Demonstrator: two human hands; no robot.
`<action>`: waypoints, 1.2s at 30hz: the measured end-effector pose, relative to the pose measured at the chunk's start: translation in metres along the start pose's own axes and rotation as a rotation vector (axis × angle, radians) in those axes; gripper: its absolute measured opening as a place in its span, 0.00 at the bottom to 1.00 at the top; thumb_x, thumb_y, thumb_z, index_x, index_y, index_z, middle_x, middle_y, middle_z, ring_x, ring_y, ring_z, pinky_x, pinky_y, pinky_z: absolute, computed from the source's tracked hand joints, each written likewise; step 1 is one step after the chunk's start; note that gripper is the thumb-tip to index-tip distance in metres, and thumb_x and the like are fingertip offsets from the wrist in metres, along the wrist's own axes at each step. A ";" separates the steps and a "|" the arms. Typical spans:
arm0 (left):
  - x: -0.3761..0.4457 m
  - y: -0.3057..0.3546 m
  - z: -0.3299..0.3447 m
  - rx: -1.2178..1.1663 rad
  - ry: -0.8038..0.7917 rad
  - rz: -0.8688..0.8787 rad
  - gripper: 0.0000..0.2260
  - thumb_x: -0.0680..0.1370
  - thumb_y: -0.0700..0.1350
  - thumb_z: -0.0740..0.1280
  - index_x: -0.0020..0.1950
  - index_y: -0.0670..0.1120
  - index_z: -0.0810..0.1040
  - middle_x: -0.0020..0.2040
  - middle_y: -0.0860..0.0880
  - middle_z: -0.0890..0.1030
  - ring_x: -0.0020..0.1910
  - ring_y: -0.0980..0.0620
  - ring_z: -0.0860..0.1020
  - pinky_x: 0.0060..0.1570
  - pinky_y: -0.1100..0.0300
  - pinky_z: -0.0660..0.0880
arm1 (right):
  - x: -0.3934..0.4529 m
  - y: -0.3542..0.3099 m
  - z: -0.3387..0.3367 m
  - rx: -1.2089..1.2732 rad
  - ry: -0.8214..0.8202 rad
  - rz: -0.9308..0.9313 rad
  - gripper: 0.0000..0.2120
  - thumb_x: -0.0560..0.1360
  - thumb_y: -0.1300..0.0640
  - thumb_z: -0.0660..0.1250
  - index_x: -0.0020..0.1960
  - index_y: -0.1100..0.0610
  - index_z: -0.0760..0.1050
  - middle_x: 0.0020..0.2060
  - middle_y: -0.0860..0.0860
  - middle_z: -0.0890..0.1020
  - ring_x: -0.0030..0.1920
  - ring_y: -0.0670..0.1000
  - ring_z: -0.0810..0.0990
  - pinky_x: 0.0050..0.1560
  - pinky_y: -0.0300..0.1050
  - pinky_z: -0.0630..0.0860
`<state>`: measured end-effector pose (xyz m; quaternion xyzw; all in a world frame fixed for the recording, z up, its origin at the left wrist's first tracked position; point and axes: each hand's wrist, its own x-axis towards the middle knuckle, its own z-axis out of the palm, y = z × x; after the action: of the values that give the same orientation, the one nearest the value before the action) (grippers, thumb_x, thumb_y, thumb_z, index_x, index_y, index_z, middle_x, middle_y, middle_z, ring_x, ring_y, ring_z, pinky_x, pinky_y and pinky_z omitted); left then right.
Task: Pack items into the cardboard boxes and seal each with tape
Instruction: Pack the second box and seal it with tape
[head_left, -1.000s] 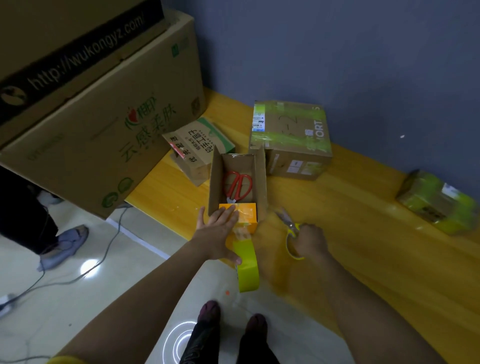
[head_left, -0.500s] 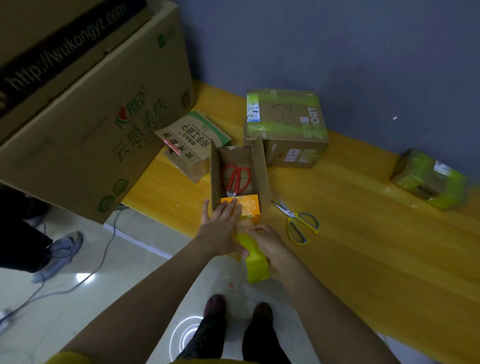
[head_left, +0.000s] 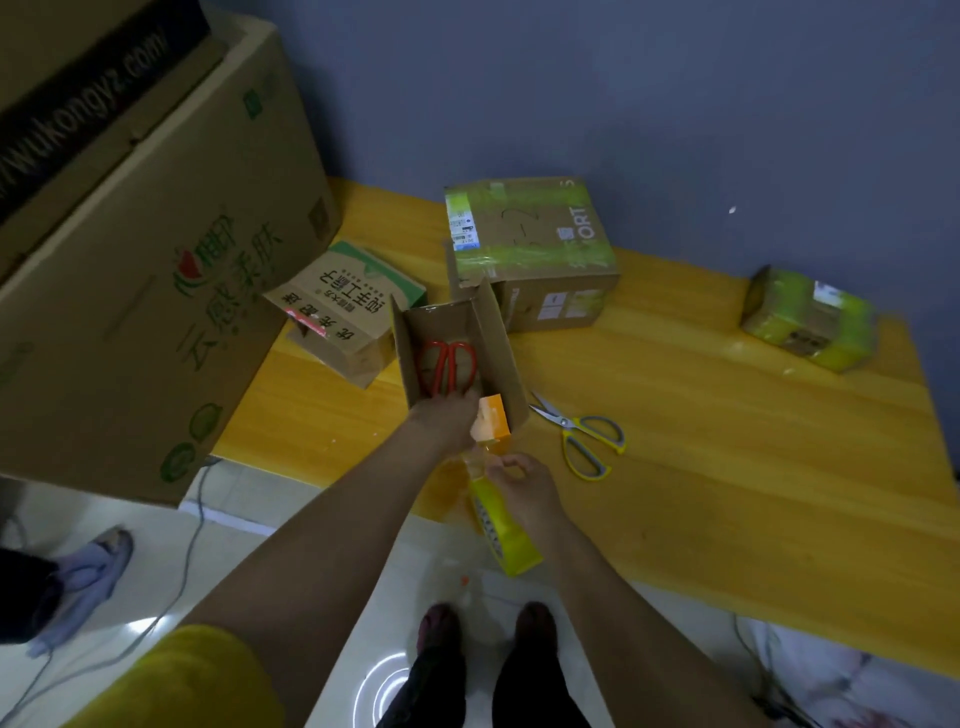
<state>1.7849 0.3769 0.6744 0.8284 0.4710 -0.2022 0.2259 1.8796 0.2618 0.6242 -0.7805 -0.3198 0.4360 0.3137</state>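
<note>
Since earlier, left hand reaches into the small box at 12 o'clock, fingers hidden; right hand grips the light, stiff tape roll by its rim

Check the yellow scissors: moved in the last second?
Yes. The yellow scissors left the right hand and now lie on the table, right of the open box.

A yellow short sleeve is worn on the left arm, with dark trousers and dark red shoes (forearms left bare).
</note>
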 end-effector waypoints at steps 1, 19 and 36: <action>0.001 -0.003 0.000 -0.052 -0.013 0.022 0.31 0.76 0.48 0.70 0.73 0.43 0.60 0.65 0.42 0.73 0.63 0.41 0.74 0.57 0.47 0.74 | 0.000 0.001 0.000 0.000 0.011 0.001 0.07 0.75 0.54 0.70 0.46 0.58 0.78 0.48 0.55 0.82 0.47 0.50 0.76 0.41 0.40 0.63; -0.004 -0.008 0.012 -0.143 0.049 0.018 0.31 0.76 0.56 0.65 0.73 0.46 0.56 0.69 0.42 0.66 0.67 0.40 0.67 0.60 0.48 0.66 | -0.021 0.037 -0.037 -0.068 0.075 -0.066 0.01 0.77 0.57 0.68 0.48 0.53 0.77 0.49 0.50 0.81 0.51 0.51 0.77 0.49 0.42 0.69; 0.008 0.008 0.026 0.114 0.148 -0.060 0.30 0.74 0.60 0.69 0.65 0.43 0.62 0.65 0.40 0.70 0.63 0.39 0.72 0.58 0.48 0.71 | -0.015 0.038 -0.042 -0.012 0.052 -0.132 0.01 0.77 0.57 0.68 0.48 0.52 0.76 0.47 0.48 0.79 0.50 0.47 0.76 0.47 0.36 0.65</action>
<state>1.7929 0.3641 0.6499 0.8381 0.4988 -0.1735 0.1369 1.9186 0.2189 0.6202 -0.7707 -0.3650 0.3921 0.3451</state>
